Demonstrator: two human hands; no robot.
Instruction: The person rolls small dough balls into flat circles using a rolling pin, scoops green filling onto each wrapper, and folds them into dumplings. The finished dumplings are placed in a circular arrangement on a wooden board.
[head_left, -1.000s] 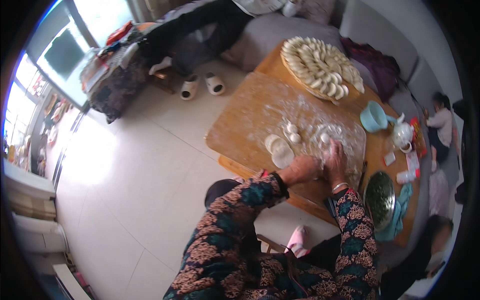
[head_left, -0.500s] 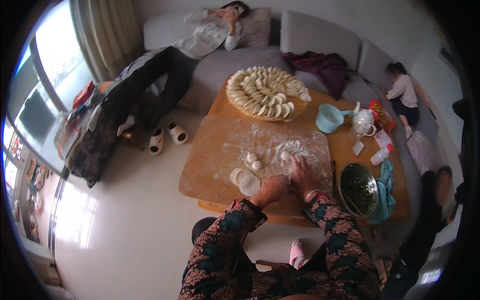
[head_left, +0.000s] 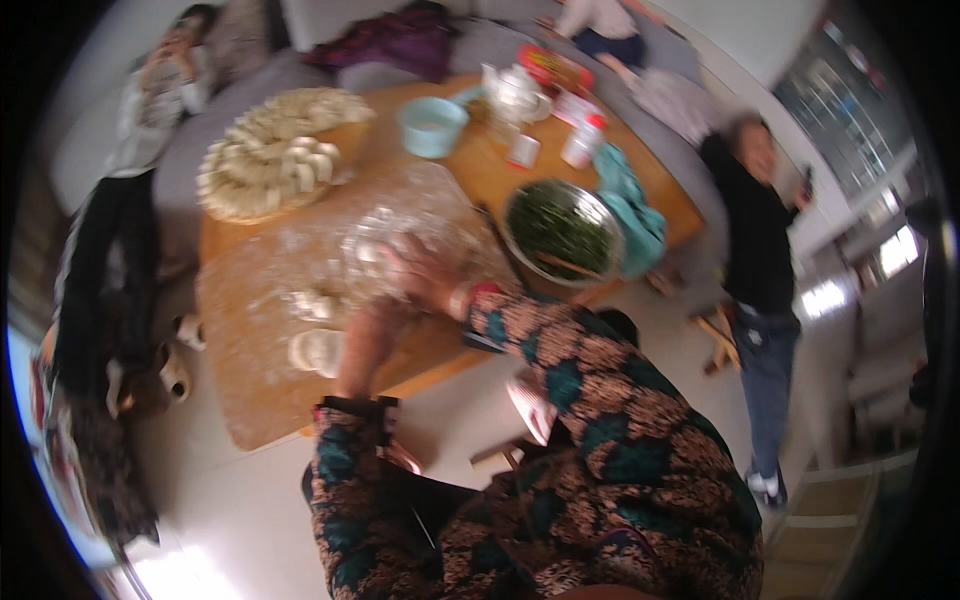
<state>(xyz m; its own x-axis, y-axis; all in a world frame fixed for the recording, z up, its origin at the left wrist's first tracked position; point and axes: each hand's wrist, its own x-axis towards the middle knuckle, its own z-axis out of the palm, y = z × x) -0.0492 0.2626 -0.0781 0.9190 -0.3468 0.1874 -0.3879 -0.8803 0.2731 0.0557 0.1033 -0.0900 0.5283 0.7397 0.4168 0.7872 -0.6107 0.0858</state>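
Observation:
My right hand lies low over the floured cutting board, its fingers stretched out. A pale dough ball sits by its fingertips. Close beside it, my left hand is smeared by motion, and its fingers are hard to make out; whether it holds anything is hidden. Left of my hands are small dough balls. Nearer me, round flat dumpling wrappers lie partly behind my left hand. White flour is scattered on the board beyond my right hand.
A tray of dumplings stands at the far left. At right are a metal bowl of chopped greens and a teal cloth. A blue dipper and white teapot stand farther back. A person stands right of the table.
The view has swung to the right, so the table appears farther left and tilted. A standing person now shows fully at right. My hands stay close together over the board.

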